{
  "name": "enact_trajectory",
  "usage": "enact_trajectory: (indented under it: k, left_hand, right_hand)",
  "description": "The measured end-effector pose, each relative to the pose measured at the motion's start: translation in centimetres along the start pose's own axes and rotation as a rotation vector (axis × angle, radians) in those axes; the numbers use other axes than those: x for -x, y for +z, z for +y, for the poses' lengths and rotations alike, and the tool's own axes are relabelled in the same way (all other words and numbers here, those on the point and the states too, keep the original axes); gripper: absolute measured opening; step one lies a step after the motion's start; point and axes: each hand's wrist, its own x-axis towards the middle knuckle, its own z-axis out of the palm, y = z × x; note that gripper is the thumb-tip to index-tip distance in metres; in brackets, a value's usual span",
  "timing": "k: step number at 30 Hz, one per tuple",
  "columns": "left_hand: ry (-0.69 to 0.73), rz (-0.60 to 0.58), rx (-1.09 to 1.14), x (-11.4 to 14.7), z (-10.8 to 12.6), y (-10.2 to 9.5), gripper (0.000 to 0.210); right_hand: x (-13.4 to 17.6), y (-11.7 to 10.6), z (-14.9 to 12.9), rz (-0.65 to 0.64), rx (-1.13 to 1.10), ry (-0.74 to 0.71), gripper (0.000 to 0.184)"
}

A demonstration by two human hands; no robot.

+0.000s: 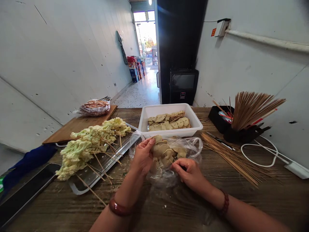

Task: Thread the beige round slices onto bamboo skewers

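Note:
My left hand [143,154] is closed, thumb and fingers pinching a pale tan round slice [157,139] at the left of a clear plastic bag [194,145]. Several more thin slices [166,153] of the same kind lie in the bag, overlapping. My right hand [188,170] is closed in a pinch at the bag's front right. From its fingertips a thin wooden skewer [171,160] points toward the slices; the rest of it is hidden by the hand. Just behind the bag, a white plastic tub [170,132] holds rows of such slices on skewers.
At left, skewered cauliflower [84,145] lies on a metal tray [79,190], sticks jutting toward me. Behind it a bagged food bundle [94,107] rests on a wooden board [70,130]. Loose skewers [229,158], an upright skewer bunch [251,109] and a white cable [258,162] occupy the right.

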Motion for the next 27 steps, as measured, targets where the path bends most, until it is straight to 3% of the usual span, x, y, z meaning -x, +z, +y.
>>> enact_trajectory:
  k: [5, 9, 18, 23, 27]
  left_hand:
    - [0.013, -0.055, 0.086, 0.1, 0.5, -0.3, 0.028]
    - [-0.063, -0.151, 0.172, 0.0, 0.9, -0.7, 0.040]
    - [-0.147, -0.341, 0.135, 0.3, -0.1, -0.2, 0.058]
    - [-0.120, -0.432, 0.088, 1.0, -0.5, 0.0, 0.047]
    - [-0.129, -0.399, 0.017, 1.0, -0.8, 0.1, 0.034]
  right_hand:
    - [0.0, -0.5, -0.1, -0.002, -0.057, 0.006, 0.033]
    - [-0.1, -0.9, -0.2, 0.037, -0.117, 0.030, 0.033]
    - [-0.2, -1.1, -0.7, 0.035, -0.248, 0.097, 0.036]
    - [-0.2, -1.2, -0.9, 0.030, -0.240, 0.089, 0.037]
    - [-0.4, -1.2, -0.8, 0.004, -0.278, 0.136, 0.038]
